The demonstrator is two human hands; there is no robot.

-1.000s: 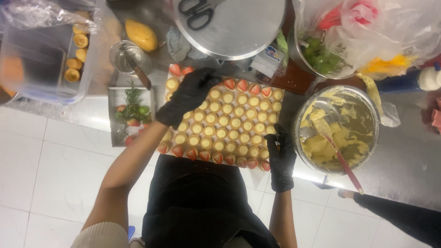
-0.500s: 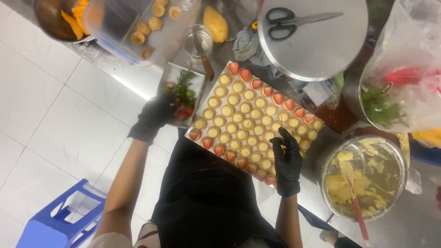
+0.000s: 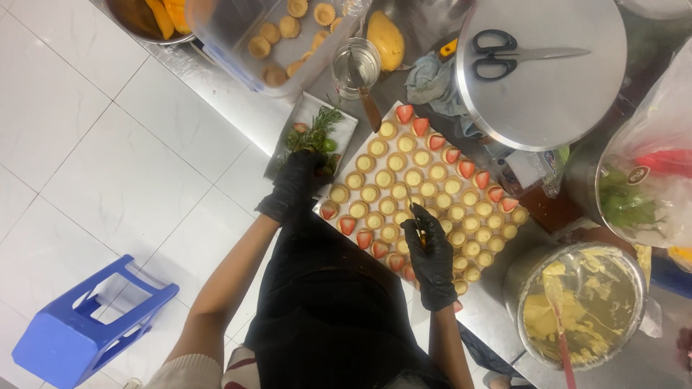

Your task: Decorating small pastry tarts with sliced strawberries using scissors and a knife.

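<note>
Here, in the head view, the left hand [image 3: 297, 184], in a black glove, rests at the near edge of a small rectangular dish [image 3: 311, 138] holding green herb sprigs and small fruit pieces; its fingers curl down over the dish contents, and whether they grip anything cannot be told. The right hand [image 3: 430, 252], also black-gloved, lies over the near rows of the tart tray [image 3: 422, 198], fingers pinched together on a thin, light sprig-like piece [image 3: 412, 205] that stands up from the fingertips. The tray sits tilted across the steel counter [image 3: 216, 79], filled with small round tarts with pale yellow filling; strawberry halves [image 3: 436, 142] line its far and near edges. Just beyond the tray's far corner stands a clear glass [image 3: 357, 66] with a brown-handled tool [image 3: 367, 101] leaning in it. A mango [image 3: 386, 39] lies beside the glass, next to a crumpled grey-blue cloth [image 3: 432, 79]. A large round metal lid [image 3: 540, 72] with black-handled scissors [image 3: 504, 56] on top overlaps the view right of the tray. A clear container [image 3: 281, 36] of empty tart shells stands at the far left. A metal bowl [image 3: 584, 306] of yellow cream sits near the right, a red-handled spatula [image 3: 561, 331] in it. A blue plastic stool [image 3: 83, 324] stands on the white tiled floor.
</note>
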